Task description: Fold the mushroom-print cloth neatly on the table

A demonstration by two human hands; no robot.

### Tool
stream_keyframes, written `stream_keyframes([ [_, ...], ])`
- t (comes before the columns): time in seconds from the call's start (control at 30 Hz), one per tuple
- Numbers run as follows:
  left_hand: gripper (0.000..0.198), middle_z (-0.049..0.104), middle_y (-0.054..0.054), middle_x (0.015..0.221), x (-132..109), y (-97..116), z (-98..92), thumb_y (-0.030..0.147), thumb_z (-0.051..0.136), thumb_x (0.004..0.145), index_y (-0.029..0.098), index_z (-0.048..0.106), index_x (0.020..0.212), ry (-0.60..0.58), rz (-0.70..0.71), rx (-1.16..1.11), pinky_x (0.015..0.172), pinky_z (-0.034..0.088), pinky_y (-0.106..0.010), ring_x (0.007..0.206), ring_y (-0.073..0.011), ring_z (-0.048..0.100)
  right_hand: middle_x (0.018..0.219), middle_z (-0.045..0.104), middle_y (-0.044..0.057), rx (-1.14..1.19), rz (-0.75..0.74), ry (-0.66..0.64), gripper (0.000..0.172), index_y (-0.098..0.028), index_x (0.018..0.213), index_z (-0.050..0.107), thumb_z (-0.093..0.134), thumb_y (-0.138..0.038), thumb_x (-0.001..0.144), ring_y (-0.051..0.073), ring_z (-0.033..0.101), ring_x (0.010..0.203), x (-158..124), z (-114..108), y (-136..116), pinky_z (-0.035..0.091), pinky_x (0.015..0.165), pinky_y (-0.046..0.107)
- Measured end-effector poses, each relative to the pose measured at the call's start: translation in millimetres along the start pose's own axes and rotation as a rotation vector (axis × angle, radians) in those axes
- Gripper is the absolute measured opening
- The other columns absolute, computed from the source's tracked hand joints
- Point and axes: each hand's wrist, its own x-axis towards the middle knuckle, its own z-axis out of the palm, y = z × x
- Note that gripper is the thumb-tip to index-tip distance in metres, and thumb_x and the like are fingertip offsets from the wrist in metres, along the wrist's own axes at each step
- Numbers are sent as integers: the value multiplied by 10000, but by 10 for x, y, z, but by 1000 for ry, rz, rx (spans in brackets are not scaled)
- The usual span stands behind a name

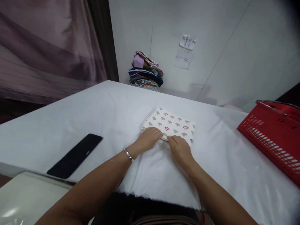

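Folded cloth (174, 123) lies on the white table (112, 115), just past the fingers, looking longer from side to side. Left hand (149, 138) and right hand (181, 150), equally near, pinch its close edge.

Cloth (173, 123) partly behind fingers (154, 132)

Both hands (150, 138) (181, 150) touch the near edge of a folded mushroom-print cloth (172, 122).
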Motion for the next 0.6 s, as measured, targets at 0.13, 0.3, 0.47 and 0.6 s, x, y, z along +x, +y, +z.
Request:
stream_keyframes([
  [0.13,139,578,-21,877,-6,-4,-11,107,395,874,179,509,903,-8,-6,-31,807,388,-309,866,-156,507,880,579,67,-12,1,-54,225,-176,1023,562,427,-101,859,186,485,787,4,-17,-50,339,664,298],
  [0.3,142,577,-18,919,-54,-30,-49,133,481,831,195,513,954,-13,5,-124,846,392,-330,916,-164,509,918,562,83,-25,-6,-89,233,-167,1088,521,505,-237,866,206,476,849,12,-52,-97,340,692,308],
  [0.47,279,574,-21,1030,-90,-97,-23,147,558,795,225,520,1060,-6,31,-149,892,381,-360,1001,-180,500,946,557,90,-60,-8,-86,317,-156,1167,493,449,-123,855,209,464,844,-25,-7,-81,336,697,322],
  [0.6,237,566,-35,1060,-104,-150,39,159,551,817,216,551,1046,16,13,-124,888,384,-359,1021,-181,496,984,562,112,-98,-51,-66,396,-146,1209,479,440,-70,822,222,463,841,-61,39,-47,338,692,335],
])
